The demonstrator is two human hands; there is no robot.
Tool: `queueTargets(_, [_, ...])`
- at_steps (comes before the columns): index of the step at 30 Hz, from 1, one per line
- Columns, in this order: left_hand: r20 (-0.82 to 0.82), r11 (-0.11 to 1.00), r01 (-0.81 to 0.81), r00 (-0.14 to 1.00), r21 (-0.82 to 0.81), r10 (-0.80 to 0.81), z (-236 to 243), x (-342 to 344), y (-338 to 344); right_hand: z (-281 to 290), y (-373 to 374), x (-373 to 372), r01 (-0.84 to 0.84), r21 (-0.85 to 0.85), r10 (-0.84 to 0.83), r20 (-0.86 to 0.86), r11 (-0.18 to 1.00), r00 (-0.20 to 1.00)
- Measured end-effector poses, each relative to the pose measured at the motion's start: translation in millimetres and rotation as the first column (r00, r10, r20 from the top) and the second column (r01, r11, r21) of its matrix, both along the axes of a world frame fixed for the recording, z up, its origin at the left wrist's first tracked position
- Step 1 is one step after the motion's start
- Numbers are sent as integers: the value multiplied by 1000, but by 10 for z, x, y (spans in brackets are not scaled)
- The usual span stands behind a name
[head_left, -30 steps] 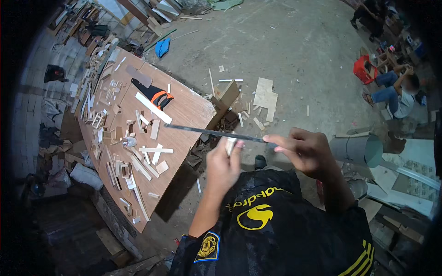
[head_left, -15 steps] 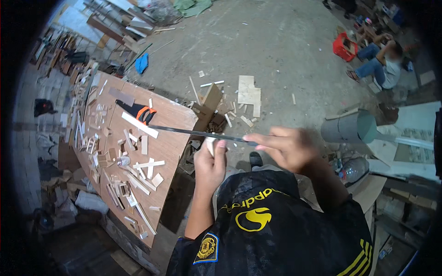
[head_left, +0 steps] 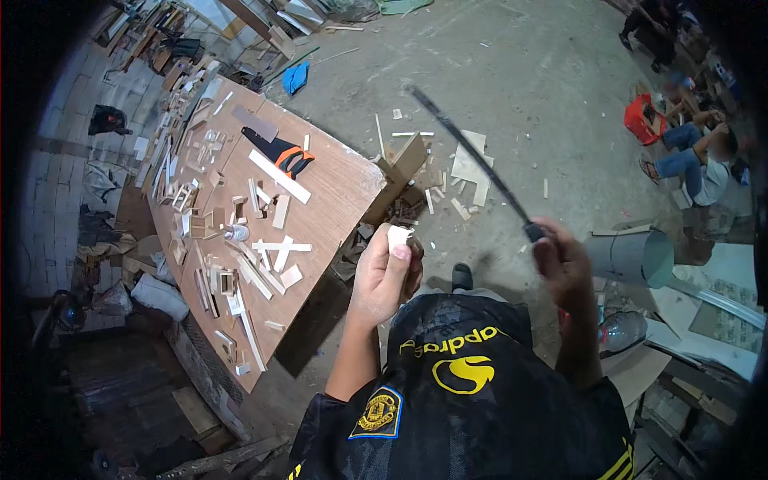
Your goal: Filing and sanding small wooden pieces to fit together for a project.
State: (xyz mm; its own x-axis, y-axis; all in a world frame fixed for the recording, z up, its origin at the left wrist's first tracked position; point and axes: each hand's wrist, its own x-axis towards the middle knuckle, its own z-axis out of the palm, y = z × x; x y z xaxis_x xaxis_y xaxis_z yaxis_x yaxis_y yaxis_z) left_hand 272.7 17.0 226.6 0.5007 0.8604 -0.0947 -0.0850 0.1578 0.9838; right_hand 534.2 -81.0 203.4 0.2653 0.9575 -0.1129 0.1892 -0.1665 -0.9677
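Firstly: one small, pale, squared wooden block (head_left: 399,238), lying within the left hand (head_left: 382,280) and showing one end above the thumb; the fingers are covering the remainder, so its long axis cannot be told. The left hand, being the nearer one, is pinching the block narrowly between thumb and fingers.

Secondly: one long, thin, dark, metal-looking tool (head_left: 474,153), slanting forward and leftward from the right hand (head_left: 562,264). Its far end is pointing beyond the block, and its shaft is standing apart from the wood. The right hand is wrapping its dark handle, with the block lying to its left.

Outward, leftward: one brown, flat wooden worktop (head_left: 340,180), bearing one black handsaw with orange-trimmed handle (head_left: 276,152) and one flat white strip (head_left: 279,177). Ahead, one pale, flat, notched panel (head_left: 464,170) is lying on the grey concrete floor (head_left: 552,104).
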Motion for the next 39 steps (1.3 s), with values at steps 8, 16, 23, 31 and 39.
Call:
queueTargets(8, [236,943,147,969,-299,-76,-2,-313,-170,378,468,-853,-321,238,327,16,917,945])
queueTargets(16, [365,880,115,928,-461,70,37,-817,-344,429,720,-1549,-434,367,430,98,823,898])
queueTargets(23, [248,896,41,966,-441,78,80,-1561,-500,434,828,-2270,-576,284,595,26,766,804])
queueTargets(31, [95,923,-209,963,-324,252,-144,-2399,-668,376,856,-3182,-705,178,712,33,687,702])
queueTargets(39, [384,912,-163,869,-375,313,-292,-3153,-782,218,787,-3779,-697,77,701,-90,713,708])
